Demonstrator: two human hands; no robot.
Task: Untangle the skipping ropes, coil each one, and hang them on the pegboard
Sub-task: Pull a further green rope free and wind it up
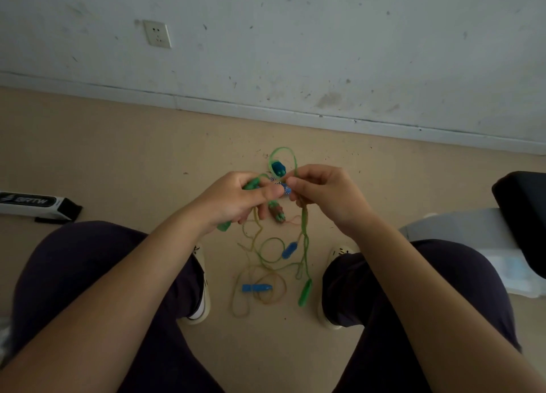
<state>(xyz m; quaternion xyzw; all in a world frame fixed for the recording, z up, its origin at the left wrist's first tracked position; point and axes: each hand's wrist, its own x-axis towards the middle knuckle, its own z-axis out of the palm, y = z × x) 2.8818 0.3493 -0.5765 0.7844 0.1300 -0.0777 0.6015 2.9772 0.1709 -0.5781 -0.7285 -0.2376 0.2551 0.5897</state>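
Both hands (pixel 283 197) gripping tangled ropes (pixel 304 224)

A scuffed, pale grey-white painted wall (pixel 325 38) fills the top, with a white plastic wall socket (pixel 157 34) mounted on it. Below the socket runs a white skirting board (pixel 206 103), then a beige, speckled floor (pixel 118 156). Far right of the socket, a black padded seat edge (pixel 523 212). Dim, even light.

wall socket (pixel 157 34) on scuffed white wall (pixel 325 38), black-and-white box (pixel 38 205) on beige floor (pixel 103 156), black seat (pixel 523 215) at right
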